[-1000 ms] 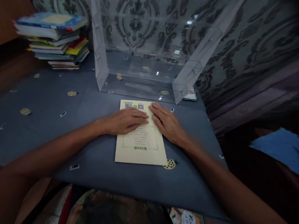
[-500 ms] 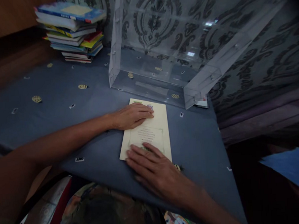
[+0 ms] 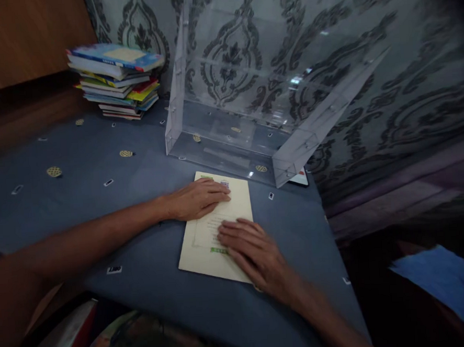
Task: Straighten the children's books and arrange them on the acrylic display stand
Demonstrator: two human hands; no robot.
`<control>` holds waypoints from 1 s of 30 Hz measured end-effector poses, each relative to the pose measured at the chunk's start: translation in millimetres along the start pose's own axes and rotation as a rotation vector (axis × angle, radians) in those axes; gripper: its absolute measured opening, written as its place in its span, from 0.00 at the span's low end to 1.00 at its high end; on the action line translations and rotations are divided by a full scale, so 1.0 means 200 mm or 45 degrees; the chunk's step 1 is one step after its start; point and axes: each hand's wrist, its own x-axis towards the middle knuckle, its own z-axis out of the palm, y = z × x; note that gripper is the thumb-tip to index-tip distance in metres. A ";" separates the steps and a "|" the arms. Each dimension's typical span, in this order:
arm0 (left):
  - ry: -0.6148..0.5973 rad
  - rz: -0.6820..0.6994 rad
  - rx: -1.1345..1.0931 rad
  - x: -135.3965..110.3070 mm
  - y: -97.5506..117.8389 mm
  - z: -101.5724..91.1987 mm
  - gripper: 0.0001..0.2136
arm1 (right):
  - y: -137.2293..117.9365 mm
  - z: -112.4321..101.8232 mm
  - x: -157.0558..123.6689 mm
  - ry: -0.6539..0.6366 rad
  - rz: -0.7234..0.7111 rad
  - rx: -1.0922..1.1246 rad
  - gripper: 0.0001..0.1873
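Observation:
A cream-coloured book [image 3: 205, 253] lies flat near the front edge of the table, its printed face up with a green strip and small lines of text. My left hand [image 3: 198, 197] rests flat across its upper left part, fingers stretched out to the right, just below a small square code. On the book's right side lies my right hand [image 3: 256, 248], fingers extended over the text and partly hiding it. Neither hand grips the book; both press or rest on its surface.
Behind the book stands a clear acrylic shelf [image 3: 231, 160] against the patterned wall. A stack of books [image 3: 116, 83] is at the back left. A dark-edged device [image 3: 301, 177] shows partly behind the shelf's right corner. The blue tablecloth [image 3: 144, 283] has small printed figures.
My right hand has slid up the book from its lower edge to the middle right, uncovering the bottom left. My left hand stays on the upper part. The camera view has tilted upward.

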 end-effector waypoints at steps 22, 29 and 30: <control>-0.235 0.021 0.520 0.01 -0.12 -0.13 0.16 | 0.35 -0.05 0.16 0.526 0.783 0.064 0.22; -0.254 -0.312 0.553 0.08 0.18 -0.11 0.14 | 0.34 -0.05 0.17 0.670 0.834 0.236 0.21; -0.276 -0.359 0.541 0.09 0.25 -0.09 0.15 | 0.34 -0.05 0.17 0.683 0.833 0.251 0.21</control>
